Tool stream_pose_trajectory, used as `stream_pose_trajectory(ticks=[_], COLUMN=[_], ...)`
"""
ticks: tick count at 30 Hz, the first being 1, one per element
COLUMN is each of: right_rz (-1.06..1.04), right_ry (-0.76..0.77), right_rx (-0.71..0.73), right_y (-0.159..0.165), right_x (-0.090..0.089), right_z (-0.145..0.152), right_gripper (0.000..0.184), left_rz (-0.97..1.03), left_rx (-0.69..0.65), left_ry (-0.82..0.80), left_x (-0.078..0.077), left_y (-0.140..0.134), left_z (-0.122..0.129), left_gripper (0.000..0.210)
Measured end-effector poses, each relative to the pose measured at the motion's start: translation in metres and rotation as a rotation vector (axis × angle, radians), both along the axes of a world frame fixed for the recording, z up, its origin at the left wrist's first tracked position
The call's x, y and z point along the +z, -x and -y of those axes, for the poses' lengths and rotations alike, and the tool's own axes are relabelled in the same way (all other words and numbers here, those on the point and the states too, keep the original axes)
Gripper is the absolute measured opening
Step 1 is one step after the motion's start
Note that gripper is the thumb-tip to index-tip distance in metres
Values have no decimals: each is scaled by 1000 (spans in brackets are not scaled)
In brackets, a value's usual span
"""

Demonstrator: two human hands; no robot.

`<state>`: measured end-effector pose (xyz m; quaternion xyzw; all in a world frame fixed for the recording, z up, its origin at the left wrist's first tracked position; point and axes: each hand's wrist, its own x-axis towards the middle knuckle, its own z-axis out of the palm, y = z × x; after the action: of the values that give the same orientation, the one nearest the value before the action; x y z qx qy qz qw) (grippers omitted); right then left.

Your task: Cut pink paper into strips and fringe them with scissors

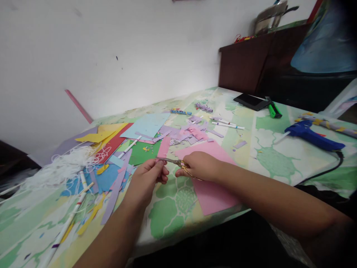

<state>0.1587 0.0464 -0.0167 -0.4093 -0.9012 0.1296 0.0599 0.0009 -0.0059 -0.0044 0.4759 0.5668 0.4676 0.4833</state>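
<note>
Near the table's front edge, my right hand [199,165] is closed around small gold-handled scissors [174,161]. Their blades point left, to the fingertips of my left hand [147,176]. Thumb and forefinger of the left hand are pinched together at the lower end of a pink paper strip [164,146]. Whether the blades are apart is too small to tell. Under my right wrist lies a large pink paper sheet [214,193]. Purple and fringed pink paper scraps [193,131] are scattered just beyond both hands.
Coloured sheets, including a light blue sheet [146,124], and tangled white string [67,163] cover the left side. White paper sticks [228,125] lie farther back. At right are a blue glue gun [315,137] with its cord, a green box cutter [275,109] and a black phone [250,101].
</note>
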Motion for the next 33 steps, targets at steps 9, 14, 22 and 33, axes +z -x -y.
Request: stream_pose_trajectory(ticks=[9, 14, 22, 33], right_rz=[-15, 0, 57, 16], right_ry=[12, 10, -21, -22], right_rx=[-19, -18, 12, 8], right_y=[-2, -1, 0, 0], right_x=[2, 2, 3, 0], right_z=[6, 6, 5, 2], right_gripper=[62, 63, 64, 66], left_rz=[-37, -25, 1, -55], left_rx=[93, 73, 53, 58], left_ry=[-80, 15, 77, 75], left_x=[-1, -1, 0, 2], left_y=[1, -3, -4, -5], left_z=[0, -1, 1, 3], left_gripper=[16, 19, 19, 19])
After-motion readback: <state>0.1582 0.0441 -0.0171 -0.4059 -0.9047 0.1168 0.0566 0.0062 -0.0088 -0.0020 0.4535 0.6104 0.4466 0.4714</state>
